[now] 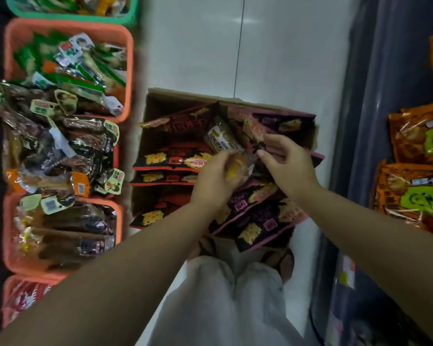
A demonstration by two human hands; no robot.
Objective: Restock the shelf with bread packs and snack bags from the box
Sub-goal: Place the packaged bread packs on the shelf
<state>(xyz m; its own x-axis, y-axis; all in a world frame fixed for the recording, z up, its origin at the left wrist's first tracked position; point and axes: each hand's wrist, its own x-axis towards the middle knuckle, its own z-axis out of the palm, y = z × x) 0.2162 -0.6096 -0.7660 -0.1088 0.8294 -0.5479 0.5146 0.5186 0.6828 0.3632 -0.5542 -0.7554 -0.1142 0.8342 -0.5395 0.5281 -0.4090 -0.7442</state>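
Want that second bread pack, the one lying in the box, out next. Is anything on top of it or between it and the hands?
Nothing visible covers the bread pack; it lies on top of the snack bags in the box. The left hand already grips another bread pack; the right hand pinches a bag just beside it.

No text could be read anywhere. The bread pack (223,138) in the box (180,94) carried a pale label with dark print, too blurred to make out. The dark snack bags (170,158) bore small red panels with pale characters, also illegible. Tags on the packets in the orange baskets (68,28) showed square code marks and smeared lettering. A yellow and red sticker (347,273) on the dark shelf at right was equally unreadable.
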